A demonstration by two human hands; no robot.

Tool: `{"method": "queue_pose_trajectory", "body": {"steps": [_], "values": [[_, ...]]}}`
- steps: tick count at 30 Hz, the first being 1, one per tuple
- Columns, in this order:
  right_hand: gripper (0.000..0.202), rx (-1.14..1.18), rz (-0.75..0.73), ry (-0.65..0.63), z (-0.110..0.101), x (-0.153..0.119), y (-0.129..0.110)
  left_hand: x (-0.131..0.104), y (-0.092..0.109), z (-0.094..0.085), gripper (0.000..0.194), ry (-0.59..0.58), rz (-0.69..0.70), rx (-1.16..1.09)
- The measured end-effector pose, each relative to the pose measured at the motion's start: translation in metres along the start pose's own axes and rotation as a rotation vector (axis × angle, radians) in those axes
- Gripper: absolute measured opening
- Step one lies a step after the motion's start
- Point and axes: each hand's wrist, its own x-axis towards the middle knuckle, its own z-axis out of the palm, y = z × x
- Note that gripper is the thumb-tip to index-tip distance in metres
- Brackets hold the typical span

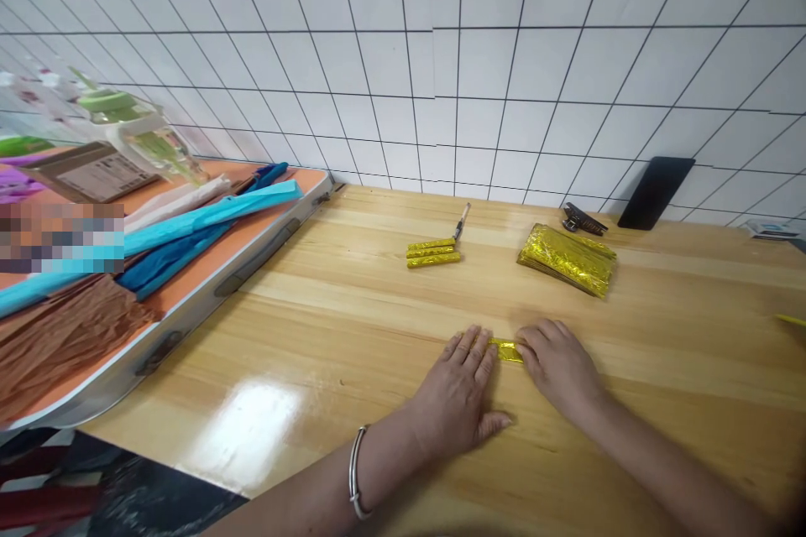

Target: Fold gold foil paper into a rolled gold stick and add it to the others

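On the wooden tabletop lies a narrow folded strip of crinkled gold foil paper (pixel 505 351), between my two hands. My left hand (pixel 458 390) rests flat over the strip's left end, fingers stretched out and thumb spread; a silver bangle circles that wrist. At the right end, the bent fingers and thumb of my right hand (pixel 557 365) pinch the strip. Beyond my hands, to the left, are several slim gold foil rolls (pixel 432 252) side by side. A stack of flat gold foil sheets (pixel 567 258) lies farther back to the right.
A pen (pixel 462 222) lies by the rolls. Against the tiled wall are a dark hair claw clip (pixel 583 220) and a leaning black phone-like slab (pixel 656 193). At left, an orange-topped, metal-edged table (pixel 189 285) bears coloured crepe paper, a cardboard piece and a green-lidded bottle (pixel 148 134).
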Motion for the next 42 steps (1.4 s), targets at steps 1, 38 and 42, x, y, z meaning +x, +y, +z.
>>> {"method": "queue_pose_trajectory", "body": {"steps": [1, 38, 42], "values": [[0.025, -0.035, -0.028, 0.02, 0.001, -0.002, -0.005, 0.0, 0.0, 0.002, 0.081, 0.004, -0.003, 0.004], [0.072, -0.039, -0.134, -0.265, 0.001, 0.015, -0.018, 0.024, -0.045, 0.0, 0.077, 0.073, -0.003, -0.006], [0.062, -0.056, -0.148, -0.207, 0.008, 0.017, -0.014, 0.042, -0.036, -0.004, 0.072, 0.087, 0.042, -0.011]]}}
